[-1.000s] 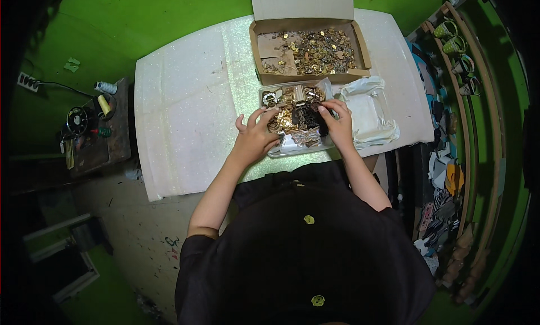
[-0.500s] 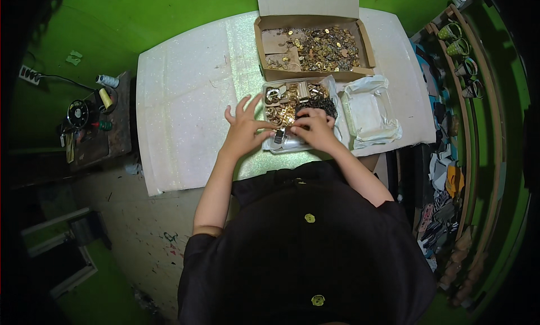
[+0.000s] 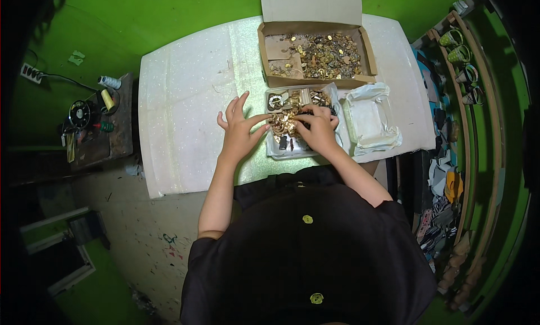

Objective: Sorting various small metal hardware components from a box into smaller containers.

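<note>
In the middle of the table is a plastic tray [image 3: 297, 156] holding gold metal pieces [image 3: 283, 126], buckle-like fittings [image 3: 275, 102] and small dark pieces. My left hand [image 3: 241, 132] is at its left edge. Its thumb and forefinger point at the gold pieces with a small gap between the tips, and its other fingers are spread. Over the tray's right half, my right hand [image 3: 318, 128] has thumb and forefinger closed together at the gold pieces. Whatever they pinch is too small to make out. A small black piece [image 3: 283, 143] lies near the tray's front.
Behind the tray stands an open cardboard box [image 3: 319, 81] of mixed metal bits. A plastic-lined white tray [image 3: 371, 120] sits to the right. Thread spools [image 3: 109, 82] rest on a side table [image 3: 93, 149] at left. A wooden rack [image 3: 475, 114] with footwear lines the right.
Both hands have moved from the tray's front edge farther back onto the gold pieces. The black piece now shows uncovered. The view has shifted slightly.
</note>
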`<state>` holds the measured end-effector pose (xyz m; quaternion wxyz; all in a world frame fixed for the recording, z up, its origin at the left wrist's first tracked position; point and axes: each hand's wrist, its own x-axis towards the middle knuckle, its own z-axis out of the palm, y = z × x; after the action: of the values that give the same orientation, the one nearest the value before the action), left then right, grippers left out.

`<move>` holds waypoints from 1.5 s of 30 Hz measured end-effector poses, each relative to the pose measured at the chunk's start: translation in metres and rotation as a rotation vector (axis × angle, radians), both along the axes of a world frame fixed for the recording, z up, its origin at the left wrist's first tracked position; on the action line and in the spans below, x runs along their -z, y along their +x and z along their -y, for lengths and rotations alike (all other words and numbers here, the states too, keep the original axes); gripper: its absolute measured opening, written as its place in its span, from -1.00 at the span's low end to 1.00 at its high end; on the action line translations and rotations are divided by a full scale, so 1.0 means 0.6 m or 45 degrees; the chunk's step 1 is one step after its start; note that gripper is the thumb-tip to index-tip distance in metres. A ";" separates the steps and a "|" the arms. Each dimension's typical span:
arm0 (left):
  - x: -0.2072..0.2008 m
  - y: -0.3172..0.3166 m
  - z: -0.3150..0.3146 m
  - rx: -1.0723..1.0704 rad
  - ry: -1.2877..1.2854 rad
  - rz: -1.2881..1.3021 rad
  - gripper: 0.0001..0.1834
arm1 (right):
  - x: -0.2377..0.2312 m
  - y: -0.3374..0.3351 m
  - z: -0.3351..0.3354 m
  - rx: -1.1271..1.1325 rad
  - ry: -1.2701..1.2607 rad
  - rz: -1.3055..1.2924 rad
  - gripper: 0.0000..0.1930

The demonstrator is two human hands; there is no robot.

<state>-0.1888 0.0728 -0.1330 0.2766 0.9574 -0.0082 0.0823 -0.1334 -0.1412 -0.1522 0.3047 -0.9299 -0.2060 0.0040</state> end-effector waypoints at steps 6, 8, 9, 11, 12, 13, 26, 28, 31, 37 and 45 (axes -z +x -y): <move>-0.010 0.067 0.029 0.041 -0.005 0.044 -0.65 | -0.019 0.044 0.024 0.116 0.049 0.056 -0.81; -0.009 0.097 0.045 0.083 0.062 0.009 -0.57 | -0.021 0.071 0.028 0.182 0.083 0.114 -0.83; -0.018 0.114 0.052 0.120 0.077 -0.101 -0.42 | -0.024 0.089 0.029 0.212 0.115 0.089 -0.83; 0.005 0.139 0.069 0.142 0.075 -0.111 -0.37 | -0.022 0.136 0.032 0.244 0.119 0.138 -0.84; 0.009 0.154 0.077 0.183 0.073 -0.117 -0.31 | -0.019 0.163 0.035 0.282 0.110 0.158 -0.84; 0.013 0.161 0.085 0.219 0.108 -0.261 -0.25 | -0.016 0.193 0.039 0.273 0.082 0.133 -0.84; 0.033 0.140 0.085 0.193 0.199 -0.116 -0.28 | 0.017 0.359 -0.027 0.062 -0.836 0.058 -0.68; 0.031 0.141 0.085 0.198 0.184 -0.104 -0.26 | 0.026 0.369 -0.027 0.100 -0.840 0.070 -0.65; 0.027 0.144 0.081 0.267 0.156 -0.248 -0.21 | 0.025 0.377 -0.020 0.134 -0.871 0.013 -0.68; 0.035 0.145 0.076 0.261 0.136 -0.267 -0.18 | -0.009 0.375 0.025 0.397 -0.582 -0.163 -0.80; 0.038 0.151 0.080 0.265 0.134 -0.303 -0.16 | 0.018 0.372 0.111 0.330 -0.010 -0.108 -0.87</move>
<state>-0.0981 0.0249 -0.1560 0.2321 0.9675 -0.0790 -0.0615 0.0898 -0.2075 -0.1633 0.3075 -0.9489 -0.0710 0.0046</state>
